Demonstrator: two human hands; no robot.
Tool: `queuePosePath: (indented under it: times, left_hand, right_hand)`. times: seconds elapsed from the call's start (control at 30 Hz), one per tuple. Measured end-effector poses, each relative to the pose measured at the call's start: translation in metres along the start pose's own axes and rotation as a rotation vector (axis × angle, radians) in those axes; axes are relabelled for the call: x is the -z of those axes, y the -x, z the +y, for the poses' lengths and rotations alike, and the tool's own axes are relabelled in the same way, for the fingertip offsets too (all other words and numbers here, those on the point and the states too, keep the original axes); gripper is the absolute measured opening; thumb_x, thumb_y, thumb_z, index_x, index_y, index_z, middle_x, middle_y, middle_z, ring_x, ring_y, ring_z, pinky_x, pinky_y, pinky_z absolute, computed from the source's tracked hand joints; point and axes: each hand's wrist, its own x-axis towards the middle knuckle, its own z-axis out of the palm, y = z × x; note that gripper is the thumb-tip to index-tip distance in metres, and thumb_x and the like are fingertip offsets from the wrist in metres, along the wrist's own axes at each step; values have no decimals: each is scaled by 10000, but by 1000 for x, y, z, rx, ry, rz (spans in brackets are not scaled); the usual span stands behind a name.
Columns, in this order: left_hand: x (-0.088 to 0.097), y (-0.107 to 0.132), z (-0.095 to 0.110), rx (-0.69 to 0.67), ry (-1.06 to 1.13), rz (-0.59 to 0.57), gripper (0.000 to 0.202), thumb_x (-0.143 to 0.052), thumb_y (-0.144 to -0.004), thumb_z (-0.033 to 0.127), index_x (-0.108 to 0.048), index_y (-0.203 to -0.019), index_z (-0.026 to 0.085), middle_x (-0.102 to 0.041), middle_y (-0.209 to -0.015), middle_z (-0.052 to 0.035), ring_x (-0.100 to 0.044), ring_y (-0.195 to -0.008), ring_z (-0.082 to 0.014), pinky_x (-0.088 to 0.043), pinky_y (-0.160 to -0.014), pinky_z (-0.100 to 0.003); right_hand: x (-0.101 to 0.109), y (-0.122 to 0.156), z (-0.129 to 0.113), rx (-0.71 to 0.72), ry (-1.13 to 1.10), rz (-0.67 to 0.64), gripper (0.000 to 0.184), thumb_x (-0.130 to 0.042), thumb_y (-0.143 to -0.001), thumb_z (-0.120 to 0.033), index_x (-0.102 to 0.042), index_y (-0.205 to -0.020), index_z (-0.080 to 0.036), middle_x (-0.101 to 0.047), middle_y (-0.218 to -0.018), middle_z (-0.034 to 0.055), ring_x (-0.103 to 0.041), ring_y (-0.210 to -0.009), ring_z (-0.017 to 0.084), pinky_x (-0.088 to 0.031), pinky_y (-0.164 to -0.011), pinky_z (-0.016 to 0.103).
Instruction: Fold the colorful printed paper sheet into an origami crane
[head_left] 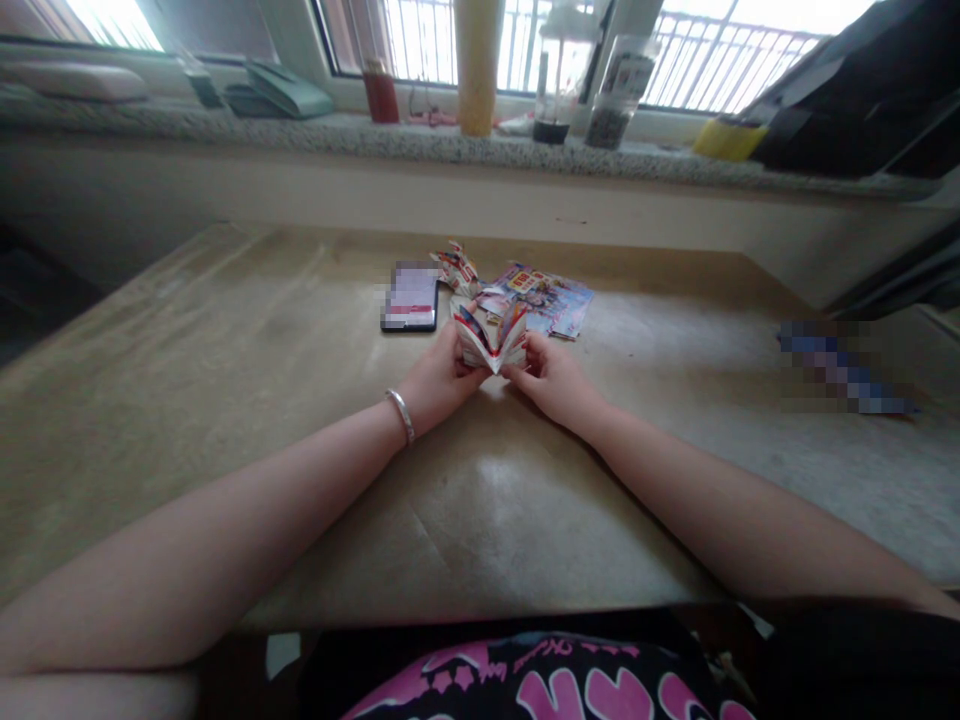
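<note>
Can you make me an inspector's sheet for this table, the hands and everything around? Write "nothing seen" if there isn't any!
Surface: tan table, with light patches.
Job's things: folded paper, opened in a V; printed sheets lying beyond it; crumpled-looking paper piece beside them.
Clutter: phone left of the papers; bluish item far right, too blurred to name.
Hands: left hand and right hand hold opposite sides of the folded paper.
Cables: nothing seen on the table.
Surroundings: windowsill behind, holding a red container and other things.
</note>
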Motion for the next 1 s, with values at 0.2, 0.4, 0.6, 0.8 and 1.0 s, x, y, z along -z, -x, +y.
queuePosePath:
  times: [0.2, 0.4, 0.6, 0.8, 1.0]
  left_hand:
    - [0, 1, 0, -6, -66, 28, 719, -644, -729, 134, -334, -1378, 162, -596, -1184, -117, -619, -1058, -209, -531, -859, -311]
    - [0, 2, 2, 6, -175, 19, 686, -640, -730, 119, -369, -1360, 139, -638, -1034, -85, -632, -957, -185, -525, -852, -312]
    - [0, 0, -5, -18, -271, 11, 746, -622, -702, 93, -335, -1391, 120, -570, -1240, -143, -600, -1062, -217, -488, -945, -379]
    - [-1, 0, 2, -13, -201, -17, 628, -615, -720, 112, -399, -1309, 129, -577, -1220, -126, -598, -1069, -207, -497, -931, -348]
    - [-1, 0, 6, -21, -205, -15, 610, -607, -703, 91, -417, -1280, 141, -591, -1193, -112, -601, -1064, -202, -507, -900, -316]
  right_hand:
    - [-2, 1, -6, 31, 114, -5, 168, -562, -778, -222, -521, -940, -205, -627, -854, 16, -561, -727, 143, -450, -650, 270]
    - [-2, 1, -5, 47, 71, -40, 293, -554, -718, -157, -501, -1003, -200, -577, -820, 1, -502, -660, 128, -429, -591, 254]
    - [-4, 0, 0, 29, 125, -60, 342, -536, -675, -136, -500, -1011, -192, -496, -723, -41, -429, -580, 104, -373, -541, 241]
    - [-1, -1, 4, 12, 9, -88, 339, -555, -704, -177, -502, -1038, -199, -551, -806, -19, -476, -622, 111, -423, -589, 251]
    - [0, -2, 5, 60, 47, -97, 298, -551, -745, -198, -520, -1042, -198, -585, -899, 20, -527, -738, 142, -464, -690, 285]
